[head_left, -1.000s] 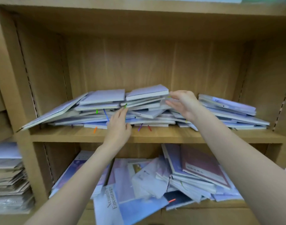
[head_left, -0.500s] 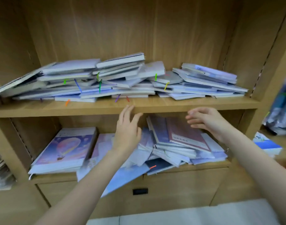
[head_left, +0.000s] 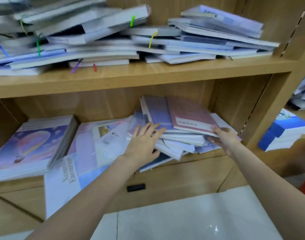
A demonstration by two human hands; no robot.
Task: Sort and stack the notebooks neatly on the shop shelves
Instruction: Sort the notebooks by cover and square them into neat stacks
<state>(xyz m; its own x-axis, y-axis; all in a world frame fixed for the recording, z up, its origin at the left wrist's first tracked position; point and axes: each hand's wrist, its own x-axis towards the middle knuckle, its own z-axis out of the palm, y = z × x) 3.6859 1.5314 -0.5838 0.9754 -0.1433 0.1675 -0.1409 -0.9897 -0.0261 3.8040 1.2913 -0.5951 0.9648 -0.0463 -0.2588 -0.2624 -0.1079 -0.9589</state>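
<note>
Head view: both hands have been lowered from the upper shelf edge to the lower shelf [head_left: 209,153] since half a second ago. The left hand [head_left: 143,144] is laid flat, fingers straight and spread, on the slanted pile of notebooks [head_left: 176,137] at the shelf's right. The right hand [head_left: 225,139] is curled round the pile's right edge, under the pink notebook [head_left: 189,115]. The upper shelf's notebook heap [head_left: 131,40] is seen unchanged. A large purple-covered stack [head_left: 30,144] lies at lower left.
</note>
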